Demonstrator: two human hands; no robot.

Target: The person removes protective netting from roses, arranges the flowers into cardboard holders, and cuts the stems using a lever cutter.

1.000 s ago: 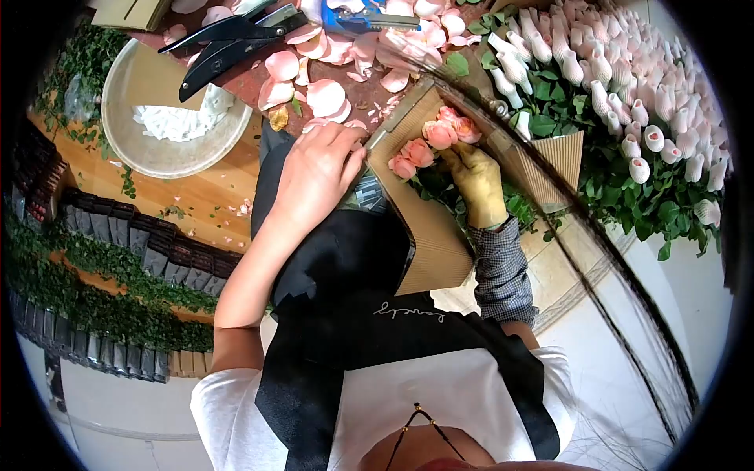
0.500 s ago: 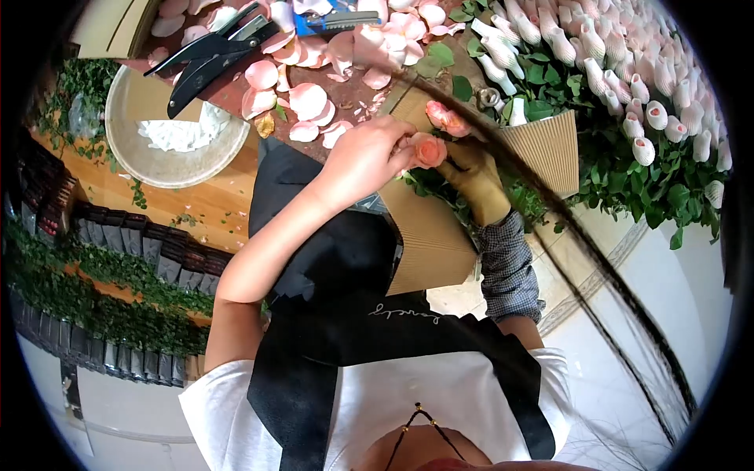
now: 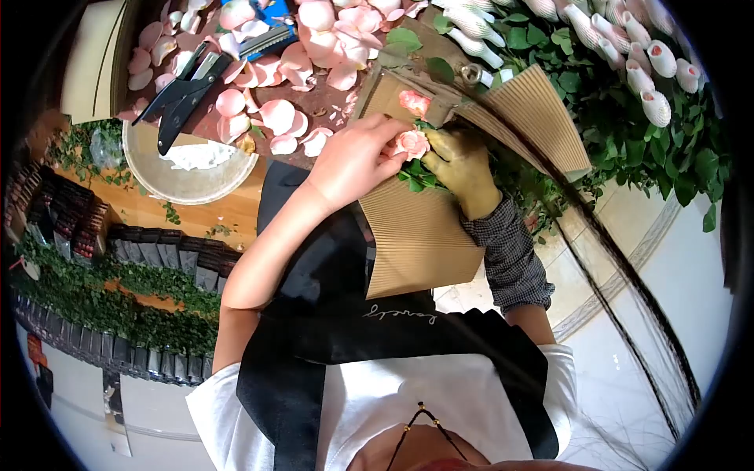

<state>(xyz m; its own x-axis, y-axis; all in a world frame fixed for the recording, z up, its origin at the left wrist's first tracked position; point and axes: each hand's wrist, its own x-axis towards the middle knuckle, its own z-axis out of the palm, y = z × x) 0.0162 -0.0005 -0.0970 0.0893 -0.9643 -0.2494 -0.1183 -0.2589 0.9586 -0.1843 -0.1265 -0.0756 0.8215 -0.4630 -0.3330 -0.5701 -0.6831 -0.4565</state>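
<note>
My bare left hand (image 3: pixel 353 157) has its fingertips closed on the side of a pink rose (image 3: pixel 411 144). Opposite it, my right hand (image 3: pixel 465 166), in a yellowish glove, curls its fingers beside the same bloom and its green leaves (image 3: pixel 420 177); the stems are hidden, so its exact grip is unclear. Another pink rose (image 3: pixel 415 103) lies just above, against the cardboard. Brown corrugated cardboard (image 3: pixel 422 239) spreads below both hands over my lap, and a further corrugated piece (image 3: pixel 540 118) stands to the right of the glove.
Loose pink petals (image 3: pixel 279 116), a black hand tool (image 3: pixel 188 93) and a blue-handled cutter (image 3: pixel 267 38) lie on the reddish table. A round basin (image 3: pixel 188 184) holds white bits at the left. Net-sleeved flowers (image 3: pixel 652 71) fill the upper right. Dark packets (image 3: pixel 157 243) line the left.
My left hand has left the cardboard edge and moved right to the rose. The blooms have shifted apart. The head view has moved, so the table items appear further left.
</note>
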